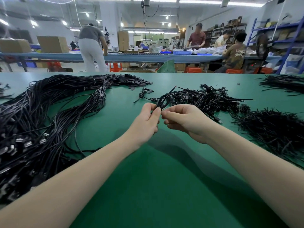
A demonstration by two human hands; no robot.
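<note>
A short black cable (164, 100), folded into a small loop, stands up above the green table (148, 178) in the middle of the view. My left hand (146, 122) pinches the base of the loop between thumb and fingers. My right hand (182, 121) meets it from the right, its fingertips curled at the same spot on the cable. One free end of the cable sticks up and to the right past the loop.
A big bundle of long black cables (41, 125) with metal plugs covers the left of the table. Coiled finished cables (205, 99) lie behind my hands. Black ties (276, 134) are heaped on the right. Other people work at a far bench (148, 57).
</note>
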